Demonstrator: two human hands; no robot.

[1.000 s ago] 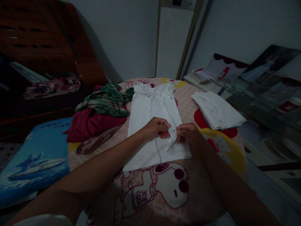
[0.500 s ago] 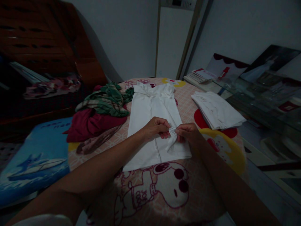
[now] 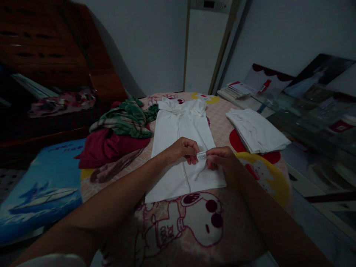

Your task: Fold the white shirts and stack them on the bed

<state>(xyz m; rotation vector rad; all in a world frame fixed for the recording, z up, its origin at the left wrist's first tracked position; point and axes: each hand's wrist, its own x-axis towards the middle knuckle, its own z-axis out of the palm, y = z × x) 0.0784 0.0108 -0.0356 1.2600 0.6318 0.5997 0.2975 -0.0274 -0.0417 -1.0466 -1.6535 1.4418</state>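
Note:
A white garment [image 3: 167, 178] lies flat on the round table, its far end bunched. Over its near half, my left hand [image 3: 185, 151] pinches one end of a small white printed label [image 3: 201, 155]. The label's other end is pinched by my right hand [image 3: 221, 157]. Below the label hangs a narrow white strip of fabric. Right of the garment rests a folded white stack of cloth [image 3: 257, 129]. To the left are a crumpled green plaid cloth [image 3: 125, 120] and a dark red cloth [image 3: 108, 148].
The table wears a pink patterned cover [image 3: 236, 230] with cartoon figures. A blue printed board [image 3: 47, 185] is at the left, beside a wooden chair [image 3: 105, 83]. Papers [image 3: 236, 90] and a glass shelf [image 3: 306, 115] stand at the right.
Both hands have shifted slightly left with the label, which is now tilted differently. The strip below it has moved a little left. The garment and other cloths have not moved.

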